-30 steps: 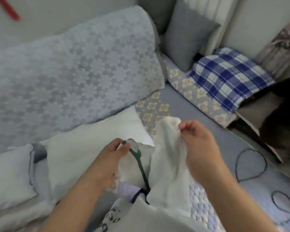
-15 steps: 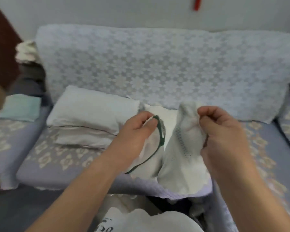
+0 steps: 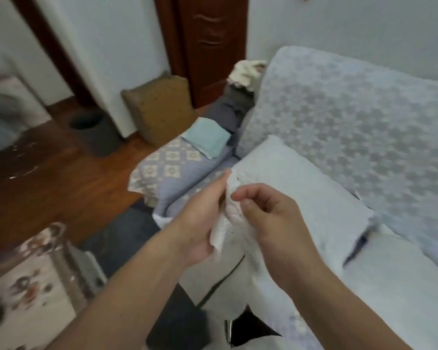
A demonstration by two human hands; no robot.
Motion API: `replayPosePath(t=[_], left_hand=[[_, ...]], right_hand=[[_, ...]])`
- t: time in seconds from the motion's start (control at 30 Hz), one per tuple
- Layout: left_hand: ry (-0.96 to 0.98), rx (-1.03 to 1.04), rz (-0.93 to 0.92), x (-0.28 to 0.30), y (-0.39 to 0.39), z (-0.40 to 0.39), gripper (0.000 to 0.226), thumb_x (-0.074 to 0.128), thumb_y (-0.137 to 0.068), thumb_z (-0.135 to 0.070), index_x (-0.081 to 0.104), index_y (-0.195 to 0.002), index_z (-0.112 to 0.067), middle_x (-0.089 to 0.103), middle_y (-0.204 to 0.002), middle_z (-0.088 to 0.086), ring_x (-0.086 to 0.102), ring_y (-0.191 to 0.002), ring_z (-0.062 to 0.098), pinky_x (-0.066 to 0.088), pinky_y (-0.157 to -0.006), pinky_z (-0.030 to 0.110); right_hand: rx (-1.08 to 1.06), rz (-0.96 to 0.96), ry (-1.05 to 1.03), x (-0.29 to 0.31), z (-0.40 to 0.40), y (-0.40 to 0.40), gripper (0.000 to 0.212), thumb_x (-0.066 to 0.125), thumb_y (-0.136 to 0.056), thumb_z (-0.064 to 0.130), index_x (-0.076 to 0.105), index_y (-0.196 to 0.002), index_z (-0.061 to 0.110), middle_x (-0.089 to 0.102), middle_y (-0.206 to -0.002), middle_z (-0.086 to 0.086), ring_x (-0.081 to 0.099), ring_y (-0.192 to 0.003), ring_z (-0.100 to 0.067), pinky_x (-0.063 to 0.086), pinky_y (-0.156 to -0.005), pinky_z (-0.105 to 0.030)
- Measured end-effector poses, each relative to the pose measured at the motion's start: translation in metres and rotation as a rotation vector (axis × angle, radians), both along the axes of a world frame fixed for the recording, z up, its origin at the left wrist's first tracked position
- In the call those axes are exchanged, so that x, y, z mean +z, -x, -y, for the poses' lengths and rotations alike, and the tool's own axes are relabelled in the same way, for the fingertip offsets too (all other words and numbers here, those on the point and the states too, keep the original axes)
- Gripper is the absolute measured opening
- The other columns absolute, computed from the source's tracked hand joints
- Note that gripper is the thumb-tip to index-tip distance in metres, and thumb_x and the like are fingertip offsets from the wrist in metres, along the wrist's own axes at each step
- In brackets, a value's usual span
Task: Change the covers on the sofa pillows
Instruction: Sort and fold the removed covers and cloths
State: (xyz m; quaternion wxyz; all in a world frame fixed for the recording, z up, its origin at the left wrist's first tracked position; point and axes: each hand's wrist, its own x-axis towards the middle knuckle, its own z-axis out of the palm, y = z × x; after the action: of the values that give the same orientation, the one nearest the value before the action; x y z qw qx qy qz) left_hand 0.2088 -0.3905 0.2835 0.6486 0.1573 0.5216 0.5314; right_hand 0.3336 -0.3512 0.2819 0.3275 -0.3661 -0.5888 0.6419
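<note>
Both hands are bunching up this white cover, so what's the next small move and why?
Probably draw the hands apart to find the opening: the left hand and right hand pinch the white cover bunched together, with the bare pillow waiting just behind.

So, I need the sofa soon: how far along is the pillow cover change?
Nothing looks finished yet. Two bare white pillows lie on the sofa seat with no cover on. In hand: the left hand and right hand both pinch a white cover bunched between them. Left: working that cover onto a pillow. Whether the folded teal cloth on the sofa end is another cover is unclear.
</note>
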Motion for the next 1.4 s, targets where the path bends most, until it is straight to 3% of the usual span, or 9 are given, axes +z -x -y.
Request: replayPosePath(t=[0.13,0.27,0.4,0.53,0.7,0.93,1.13,1.3,1.4], left_hand=[[0.086,0.041,-0.014,0.01,0.075,0.0,0.047,0.055,-0.095,-0.044,0.069,-0.067,-0.009,0.065,-0.069,0.011,0.066,-0.065,0.022,0.053,-0.061,0.03],[0.136,0.314,-0.207,0.001,0.145,-0.001,0.009,0.068,-0.079,-0.009,0.06,-0.075,-0.01,0.051,-0.07,0.011,0.053,-0.059,0.019,0.044,-0.054,0.029],[0.165,0.531,-0.252,0.0,0.192,-0.007,0.021,0.056,-0.098,-0.007,0.064,-0.079,-0.008,0.061,-0.077,0.014,0.061,-0.063,0.021,0.051,-0.054,0.028],[0.153,0.724,-0.18,-0.002,0.234,-0.023,0.019,0.053,-0.103,-0.01,0.066,-0.095,0.001,0.07,-0.092,0.022,0.069,-0.079,0.029,0.06,-0.067,0.036],[0.119,1.025,0.006,-0.008,0.311,-0.049,0.029,0.054,-0.103,-0.011,0.06,-0.122,0.009,0.065,-0.122,0.033,0.065,-0.114,0.044,0.052,-0.098,0.059],[0.07,1.079,0.08,-0.011,0.471,-0.076,0.021,0.055,-0.103,-0.028,0.058,-0.096,-0.009,0.064,-0.109,0.014,0.065,-0.096,0.029,0.053,-0.089,0.042],[0.059,1.026,0.119,0.019,0.639,-0.03,0.014,0.056,-0.103,-0.015,0.055,-0.101,-0.001,0.063,-0.119,0.018,0.064,-0.104,0.031,0.054,-0.097,0.052],[0.13,1.019,0.044,0.01,0.766,0.006,0.011,0.058,-0.101,-0.01,0.061,-0.11,-0.006,0.066,-0.116,0.02,0.068,-0.106,0.032,0.056,-0.095,0.051],[0.292,1.016,-0.203,-0.017,0.853,0.02,0.015,0.057,-0.102,-0.017,0.066,-0.113,-0.011,0.068,-0.113,0.015,0.069,-0.101,0.03,0.06,-0.088,0.047]], right_hand=[[0.236,0.018,-0.109,-0.012,-0.012,0.08,0.032,0.057,-0.096,0.003,0.072,-0.082,0.027,0.07,-0.079,0.009,0.059,-0.068,-0.006,0.045,-0.065,-0.021],[0.573,-0.001,0.029,-0.022,-0.036,0.139,0.032,0.054,-0.097,-0.002,0.075,-0.086,0.02,0.07,-0.078,0.02,0.06,-0.073,0.007,0.043,-0.068,-0.008],[0.65,-0.023,-0.01,-0.046,-0.076,0.18,0.024,0.064,-0.094,0.004,0.068,-0.109,0.022,0.067,-0.11,0.009,0.063,-0.106,-0.005,0.05,-0.086,-0.022],[0.737,0.139,-0.178,-0.076,-0.087,0.221,0.08,0.078,-0.076,0.044,0.031,-0.14,0.049,0.034,-0.139,0.032,0.035,-0.134,0.009,0.039,-0.105,-0.017],[0.572,0.336,-0.379,-0.11,-0.06,0.312,0.125,0.07,-0.068,0.07,-0.012,-0.155,0.035,-0.004,-0.162,0.02,-0.003,-0.15,-0.002,0.014,-0.124,-0.035],[0.218,0.358,-0.459,-0.12,-0.065,0.521,0.101,0.06,-0.072,0.076,0.024,-0.153,0.027,0.038,-0.152,0.007,0.038,-0.139,-0.015,0.038,-0.113,-0.043],[0.186,0.686,-0.519,-0.15,-0.115,0.62,0.042,0.039,-0.095,0.028,0.06,-0.131,0.02,0.068,-0.125,-0.008,0.062,-0.112,-0.031,0.044,-0.083,-0.032],[0.293,0.922,-0.719,-0.111,-0.159,0.72,0.011,0.051,-0.095,0.011,0.057,-0.089,0.018,0.062,-0.08,-0.006,0.062,-0.084,-0.038,0.027,-0.053,-0.032],[0.344,0.905,-0.696,-0.094,-0.171,0.808,0.014,0.052,-0.091,0.012,0.058,-0.086,0.024,0.06,-0.076,-0.003,0.054,-0.073,-0.034,0.038,-0.056,-0.035]])
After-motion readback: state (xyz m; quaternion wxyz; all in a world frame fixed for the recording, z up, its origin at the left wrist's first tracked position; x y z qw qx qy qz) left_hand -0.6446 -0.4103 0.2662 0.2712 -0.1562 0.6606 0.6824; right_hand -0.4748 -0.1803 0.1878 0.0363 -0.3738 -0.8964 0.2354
